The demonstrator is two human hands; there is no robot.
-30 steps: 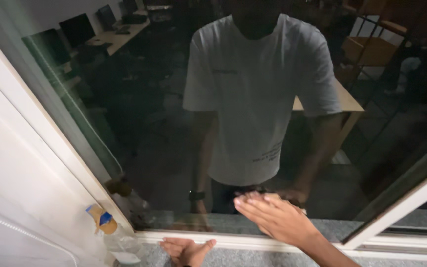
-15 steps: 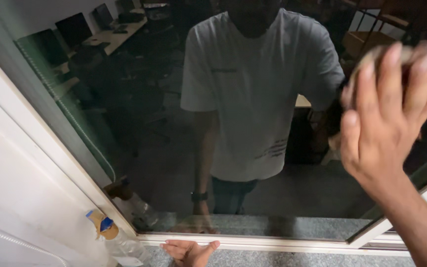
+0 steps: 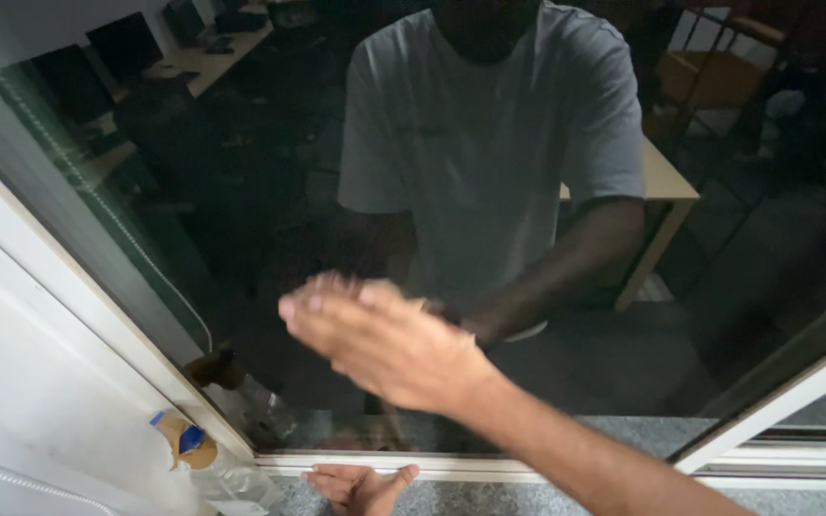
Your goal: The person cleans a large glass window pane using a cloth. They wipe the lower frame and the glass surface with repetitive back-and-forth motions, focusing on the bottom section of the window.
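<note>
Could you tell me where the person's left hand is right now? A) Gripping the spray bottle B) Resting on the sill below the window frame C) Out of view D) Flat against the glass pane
B: the left hand lies on the grey sill under the white frame, while the right hand is up at the glass.

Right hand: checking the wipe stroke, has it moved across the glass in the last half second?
Yes. The right hand swept left and down, from the window frame's right side.

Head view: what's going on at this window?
A person stands at a dark window pane that mirrors them. The right hand is spread flat, palm toward the glass, blurred; whether it touches cannot be told. The left hand rests on the grey sill by the white frame. A clear plastic bottle lies in the lower left corner.
</note>
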